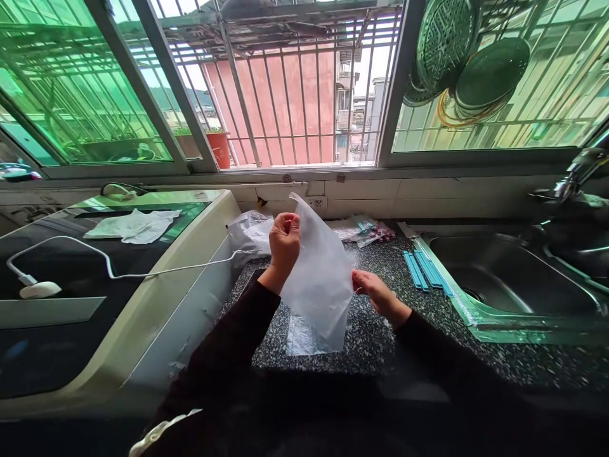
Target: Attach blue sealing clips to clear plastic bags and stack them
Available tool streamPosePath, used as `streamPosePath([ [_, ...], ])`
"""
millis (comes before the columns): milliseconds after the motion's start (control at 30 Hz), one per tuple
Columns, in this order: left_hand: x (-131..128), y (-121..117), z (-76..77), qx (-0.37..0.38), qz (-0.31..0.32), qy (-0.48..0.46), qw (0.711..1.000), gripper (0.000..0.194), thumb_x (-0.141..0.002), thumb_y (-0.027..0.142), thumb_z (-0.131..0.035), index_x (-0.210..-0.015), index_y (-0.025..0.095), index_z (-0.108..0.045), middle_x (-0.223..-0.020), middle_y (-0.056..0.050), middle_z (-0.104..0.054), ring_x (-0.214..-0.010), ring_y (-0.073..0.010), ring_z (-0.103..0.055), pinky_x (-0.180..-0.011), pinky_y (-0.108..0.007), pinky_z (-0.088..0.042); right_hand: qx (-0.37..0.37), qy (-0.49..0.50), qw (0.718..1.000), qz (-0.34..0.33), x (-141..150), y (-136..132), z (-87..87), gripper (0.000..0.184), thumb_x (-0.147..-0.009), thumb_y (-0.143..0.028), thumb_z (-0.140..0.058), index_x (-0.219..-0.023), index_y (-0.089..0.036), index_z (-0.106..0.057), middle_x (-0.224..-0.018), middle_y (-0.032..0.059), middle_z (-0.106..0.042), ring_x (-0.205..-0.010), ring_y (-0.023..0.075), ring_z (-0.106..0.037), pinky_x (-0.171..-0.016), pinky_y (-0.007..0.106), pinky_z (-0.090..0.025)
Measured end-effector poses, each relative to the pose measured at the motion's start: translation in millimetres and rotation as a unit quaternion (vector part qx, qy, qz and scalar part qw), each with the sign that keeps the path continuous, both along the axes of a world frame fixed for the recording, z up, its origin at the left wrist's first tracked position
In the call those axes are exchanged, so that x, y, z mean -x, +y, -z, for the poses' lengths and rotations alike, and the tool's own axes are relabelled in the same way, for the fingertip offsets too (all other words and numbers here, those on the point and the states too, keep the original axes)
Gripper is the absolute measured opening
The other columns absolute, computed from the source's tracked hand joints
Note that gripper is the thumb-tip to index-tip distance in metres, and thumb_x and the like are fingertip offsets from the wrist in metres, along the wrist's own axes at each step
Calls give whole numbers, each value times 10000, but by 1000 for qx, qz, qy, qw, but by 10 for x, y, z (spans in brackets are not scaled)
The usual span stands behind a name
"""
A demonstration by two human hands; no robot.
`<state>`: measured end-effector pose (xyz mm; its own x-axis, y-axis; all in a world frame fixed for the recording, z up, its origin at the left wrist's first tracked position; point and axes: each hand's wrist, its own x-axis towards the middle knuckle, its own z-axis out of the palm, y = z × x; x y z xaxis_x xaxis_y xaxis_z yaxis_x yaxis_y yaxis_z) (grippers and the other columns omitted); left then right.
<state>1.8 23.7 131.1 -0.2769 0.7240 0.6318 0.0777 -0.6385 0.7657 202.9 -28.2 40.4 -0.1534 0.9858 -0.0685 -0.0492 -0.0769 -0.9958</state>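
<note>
A whitish, translucent plastic bag (316, 273) hangs tilted between my two hands above the speckled counter. My left hand (284, 244) is closed in a pinch at the bag's upper left edge. Lower down on the opposite side, my right hand (375, 293) pinches the bag's right edge between thumb and fingers. Beneath the bag's lower end, a clear, shiny plastic piece (304, 336) shows near the counter; whether it belongs to the bag, I cannot tell. Several flat blue strips (421, 270) lie on the counter to the right of my right hand.
A steel sink (514, 273) with a faucet (578, 168) is at the right. Small plastic packets (368, 230) and a crumpled clear bag (251, 230) lie by the back wall. At left stands a washing machine (143, 311) with a cloth (136, 226) and a white cable (166, 273) on it.
</note>
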Motion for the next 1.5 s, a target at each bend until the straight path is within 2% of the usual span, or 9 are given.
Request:
streamPosePath([
  [200, 1, -110, 214, 47, 25, -32, 998, 151, -768, 304, -581, -718, 188, -499, -446, 84, -399, -361, -48, -342, -368, -171, -256, 1, 35, 999, 13, -10, -18, 133, 361, -560, -491, -713, -604, -161, -571, -557, -35, -492, -556, 85, -409, -584, 251, -323],
  [433, 184, -416, 413, 107, 33, -17, 994, 174, -724, 325, -609, -724, 182, -510, -440, 85, -420, -368, -49, -372, -380, -175, -287, -34, -31, 999, 24, -177, -125, 96, 303, -597, -443, -671, -593, -160, -564, -585, -31, -507, -588, 95, -419, -607, 253, -327],
  [600, 270, -546, 780, 192, 51, 0, 980, 202, -719, 364, -595, -741, 183, -508, -457, 78, -443, -382, -60, -391, -390, -187, -310, -45, -106, 993, 28, -339, -206, 81, 290, -620, -444, -632, -594, -165, -558, -570, -34, -490, -565, 96, -404, -579, 253, -323],
  [767, 246, -558, 1172, 290, 100, -2, 952, 274, -653, 387, -626, -765, 171, -501, -437, 85, -448, -364, -64, -382, -376, -187, -296, -1, -158, 987, 31, -517, -197, 204, 280, -603, -427, -628, -553, -165, -542, -512, -40, -478, -502, 85, -393, -519, 246, -319],
  [1000, 258, -511, 1330, 333, 106, 28, 936, 321, -658, 379, -602, -865, 154, -505, -430, 92, -433, -375, -79, -382, -397, -193, -297, 23, -185, 981, 63, -644, -146, 381, 228, -592, -381, -620, -546, -169, -548, -538, -15, -544, -513, 103, -464, -493, 241, -382],
  [1100, 275, -515, 1341, 312, 98, 114, 938, 238, -689, 378, -568, -785, 162, -539, -483, 58, -475, -423, -97, -427, -432, -213, -327, 20, -195, 978, 64, -666, -143, 391, 207, -600, -362, -612, -546, -171, -556, -527, -15, -549, -484, 97, -455, -476, 239, -377],
  [1200, 261, -564, 1356, 246, 78, 275, 926, 172, -735, 334, -541, -703, 171, -585, -576, 14, -537, -526, -118, -489, -522, -238, -377, 25, -208, 976, 58, -687, -142, 395, 189, -611, -344, -597, -541, -171, -562, -504, -14, -554, -442, 91, -447, -452, 233, -357],
  [1333, 213, -622, 1417, 145, 50, 458, 876, 147, -768, 308, -564, -755, 193, -655, -641, -11, -547, -625, -140, -520, -595, -251, -389, 38, -230, 971, 55, -707, -136, 413, 194, -616, -326, -581, -501, -174, -545, -467, -10, -560, -393, 83, -435, -419, 224, -330],
  [1500, 207, -593, 1533, 93, 22, 561, 822, 163, -789, 279, -554, -715, 207, -680, -662, -34, -555, -656, -159, -508, -613, -274, -382, 45, -238, 969, 47, -724, -128, 418, 242, -615, -369, -614, -490, -175, -542, -450, -7, -567, -380, 84, -431, -402, 221, -323],
])
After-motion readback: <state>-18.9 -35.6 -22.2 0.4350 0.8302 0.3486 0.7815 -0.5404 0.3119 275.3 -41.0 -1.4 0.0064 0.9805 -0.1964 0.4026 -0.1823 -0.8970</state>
